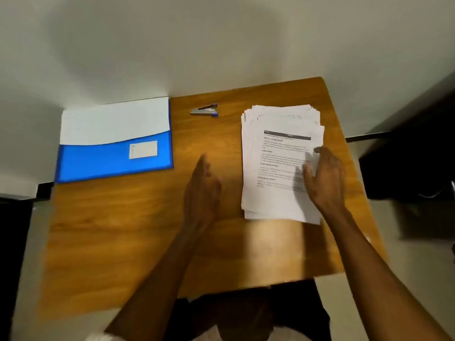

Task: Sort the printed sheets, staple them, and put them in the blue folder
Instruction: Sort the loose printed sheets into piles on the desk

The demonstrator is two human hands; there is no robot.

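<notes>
Folder: the blue folder (114, 153) lies flat at the far left of the wooden table (138, 232), and its left part goes over the table edge. Its pocket side faces up, with a white sheet showing above the blue pocket and a small pale label (143, 149) on the pocket.
Stapler: a small grey stapler (204, 110) with purple ends lies at the far edge of the table, between the folder and the papers, well apart from both hands.
Left hand: the left hand (202, 190) is over bare table, between the folder and the papers. Its fingers are straight and close together, pointing away from the person. It holds nothing. If it touches the table, I cannot tell.
Papers: the stack of printed sheets (278, 163) lies on the right part of the table. The sheets are not well aligned; the edges fan out at the top. The top sheet shows a dark header bar and lines of text, too blurred to read.
Right hand: the right hand (325, 178) rests on the right side of the stack, fingers a little spread and bent, the fingertips on the top sheet.
</notes>
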